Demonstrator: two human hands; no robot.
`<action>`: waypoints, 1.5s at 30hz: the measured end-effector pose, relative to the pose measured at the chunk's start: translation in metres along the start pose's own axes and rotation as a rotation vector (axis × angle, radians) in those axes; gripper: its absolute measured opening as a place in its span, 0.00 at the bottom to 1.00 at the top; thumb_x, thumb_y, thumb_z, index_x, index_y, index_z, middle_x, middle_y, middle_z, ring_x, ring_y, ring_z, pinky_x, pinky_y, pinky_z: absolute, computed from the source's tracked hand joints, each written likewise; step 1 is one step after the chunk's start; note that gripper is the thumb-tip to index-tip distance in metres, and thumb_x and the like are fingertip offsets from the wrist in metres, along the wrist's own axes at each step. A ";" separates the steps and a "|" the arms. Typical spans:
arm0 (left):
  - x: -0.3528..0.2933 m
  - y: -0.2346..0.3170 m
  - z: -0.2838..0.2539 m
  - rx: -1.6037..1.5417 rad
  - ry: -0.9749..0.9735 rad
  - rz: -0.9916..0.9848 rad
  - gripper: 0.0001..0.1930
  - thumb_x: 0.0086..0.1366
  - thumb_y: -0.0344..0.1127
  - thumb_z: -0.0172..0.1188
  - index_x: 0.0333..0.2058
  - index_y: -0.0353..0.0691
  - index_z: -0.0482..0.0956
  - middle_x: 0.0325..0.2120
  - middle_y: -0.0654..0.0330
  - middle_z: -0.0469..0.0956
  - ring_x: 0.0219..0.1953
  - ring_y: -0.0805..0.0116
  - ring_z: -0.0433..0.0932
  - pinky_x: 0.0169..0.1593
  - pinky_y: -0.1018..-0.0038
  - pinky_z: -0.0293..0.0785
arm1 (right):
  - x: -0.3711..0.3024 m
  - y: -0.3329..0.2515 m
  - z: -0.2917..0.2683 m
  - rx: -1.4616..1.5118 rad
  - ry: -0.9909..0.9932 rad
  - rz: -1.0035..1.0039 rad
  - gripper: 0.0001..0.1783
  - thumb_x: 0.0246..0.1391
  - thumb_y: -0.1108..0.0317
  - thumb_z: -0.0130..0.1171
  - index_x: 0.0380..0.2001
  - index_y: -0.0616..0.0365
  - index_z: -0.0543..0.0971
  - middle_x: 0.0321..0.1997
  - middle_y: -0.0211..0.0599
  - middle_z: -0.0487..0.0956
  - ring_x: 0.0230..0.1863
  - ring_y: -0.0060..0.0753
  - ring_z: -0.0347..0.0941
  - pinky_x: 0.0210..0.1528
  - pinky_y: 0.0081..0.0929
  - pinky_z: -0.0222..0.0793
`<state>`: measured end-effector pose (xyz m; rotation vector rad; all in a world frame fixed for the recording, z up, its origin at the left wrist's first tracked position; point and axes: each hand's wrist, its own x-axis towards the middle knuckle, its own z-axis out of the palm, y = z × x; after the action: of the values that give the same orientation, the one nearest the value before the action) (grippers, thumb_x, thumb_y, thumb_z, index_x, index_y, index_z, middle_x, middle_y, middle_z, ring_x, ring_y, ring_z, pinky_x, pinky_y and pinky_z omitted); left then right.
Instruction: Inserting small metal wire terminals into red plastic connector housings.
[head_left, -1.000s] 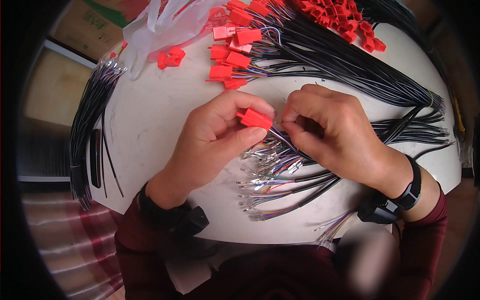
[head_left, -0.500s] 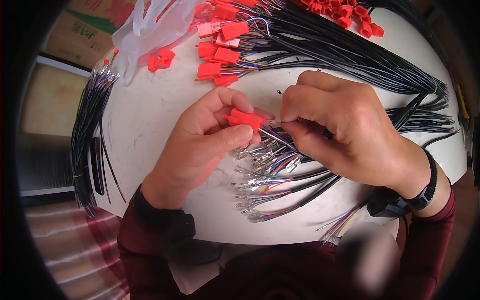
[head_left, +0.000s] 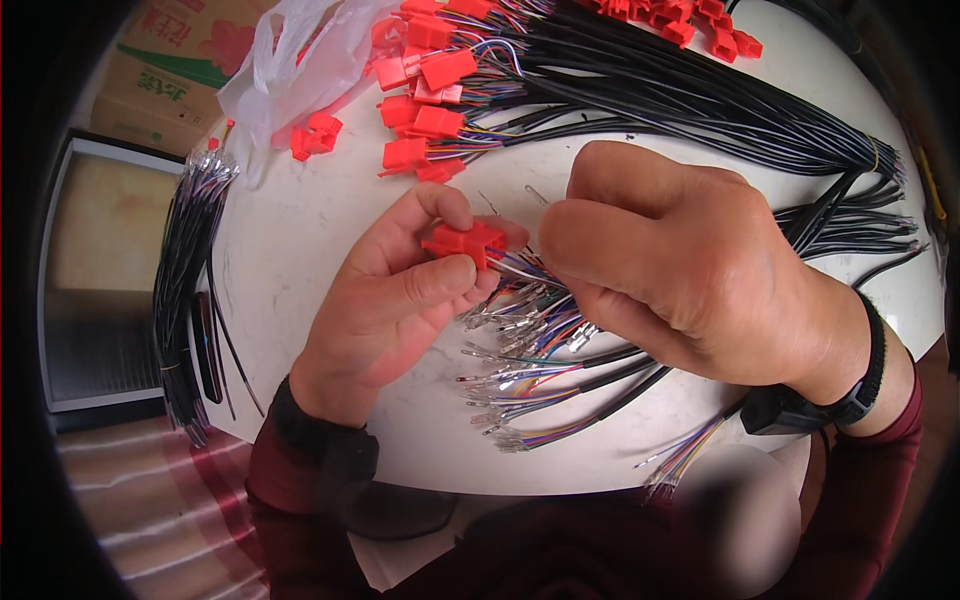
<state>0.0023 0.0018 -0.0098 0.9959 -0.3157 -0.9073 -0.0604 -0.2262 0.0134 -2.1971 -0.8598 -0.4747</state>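
Note:
Between the thumb and fingers of my left hand sits a red plastic connector housing. Thin coloured wires run from its right side toward my right hand. That hand is closed in a pinch just right of the housing. A thin wire with a metal terminal pokes out beside its curled fingers; the fingertips themselves are mostly hidden. Beneath both hands, a fan of black cables with bare crimped terminals lies on the white table.
Finished-looking black cables with red connectors lie across the back. Loose red housings are behind them, and another red housing lies by a clear plastic bag. A cable bundle hangs over the table's left edge, near a cardboard box.
My left hand and the red housing have shifted slightly left. My right hand has turned and its fingers have curled further, and a wire terminal now shows beside them.

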 end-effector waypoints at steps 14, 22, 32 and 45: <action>-0.002 -0.002 0.000 -0.014 0.040 -0.022 0.14 0.61 0.24 0.54 0.45 0.41 0.65 0.44 0.55 0.72 0.44 0.72 0.73 0.51 0.73 0.68 | -0.001 0.001 0.005 -0.013 -0.030 -0.007 0.10 0.41 0.78 0.60 0.30 0.61 0.74 0.26 0.38 0.67 0.23 0.38 0.68 0.22 0.28 0.65; -0.001 -0.001 0.018 0.126 0.179 -0.012 0.15 0.61 0.26 0.52 0.48 0.36 0.65 0.40 0.60 0.72 0.39 0.74 0.73 0.41 0.79 0.68 | -0.001 0.002 0.009 0.000 -0.029 0.047 0.08 0.43 0.80 0.59 0.29 0.61 0.74 0.25 0.37 0.67 0.22 0.38 0.67 0.22 0.27 0.64; -0.002 0.001 0.012 0.176 0.124 -0.044 0.09 0.64 0.34 0.55 0.40 0.38 0.70 0.35 0.61 0.75 0.32 0.71 0.76 0.36 0.78 0.69 | 0.001 0.005 0.010 0.581 -0.177 0.563 0.02 0.51 0.80 0.55 0.28 0.63 0.73 0.25 0.24 0.70 0.27 0.10 0.64 0.27 0.13 0.61; -0.003 0.003 0.010 0.254 0.156 0.019 0.09 0.65 0.36 0.54 0.38 0.37 0.71 0.28 0.66 0.71 0.26 0.81 0.64 0.32 0.85 0.61 | 0.006 0.004 0.008 0.780 -0.189 0.608 0.03 0.53 0.80 0.52 0.31 0.65 0.74 0.28 0.26 0.73 0.27 0.11 0.66 0.30 0.11 0.65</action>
<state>-0.0042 -0.0009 -0.0019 1.2890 -0.3123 -0.7791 -0.0527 -0.2200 0.0092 -1.6444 -0.3293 0.3288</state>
